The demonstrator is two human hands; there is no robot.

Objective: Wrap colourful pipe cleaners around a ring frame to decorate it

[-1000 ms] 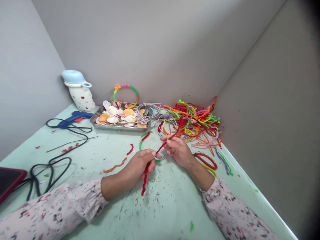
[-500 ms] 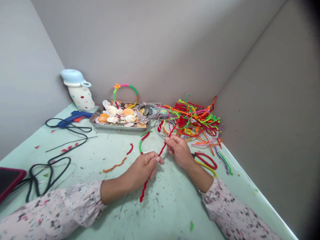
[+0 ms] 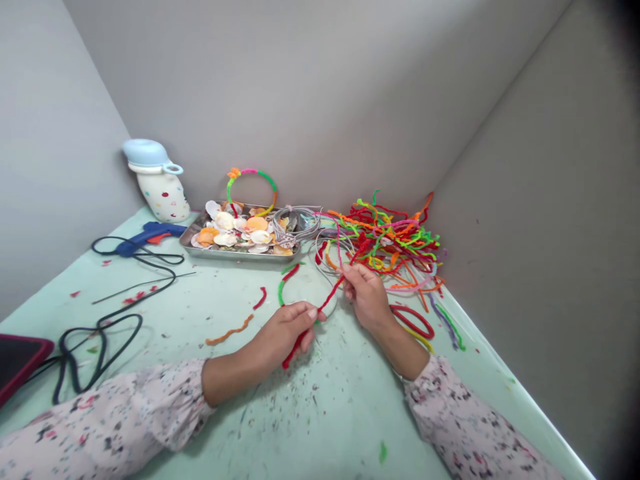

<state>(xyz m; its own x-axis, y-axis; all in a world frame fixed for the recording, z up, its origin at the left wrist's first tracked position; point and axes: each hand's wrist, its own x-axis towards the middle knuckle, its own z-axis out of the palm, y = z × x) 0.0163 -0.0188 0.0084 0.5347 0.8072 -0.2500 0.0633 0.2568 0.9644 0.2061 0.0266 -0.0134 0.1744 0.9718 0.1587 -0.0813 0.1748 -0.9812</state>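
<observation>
Well inside tbl edge [image 3: 520,383], L hand [image 3: 287,331] & R hand [image 3: 366,295] hold pipecleaner [image 3: 331,295].

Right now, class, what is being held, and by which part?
A red pipe cleaner: left hand near its lower end, right hand farther up.

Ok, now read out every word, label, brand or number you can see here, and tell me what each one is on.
No text can be read.
White bottle with a light-blue lid: small coloured prints, too small to tell if any are letters.
Blue plastic gun-shaped tool: no lettering legible.
Red-edged device with a dark screen: nothing legible on the part in view.
</observation>
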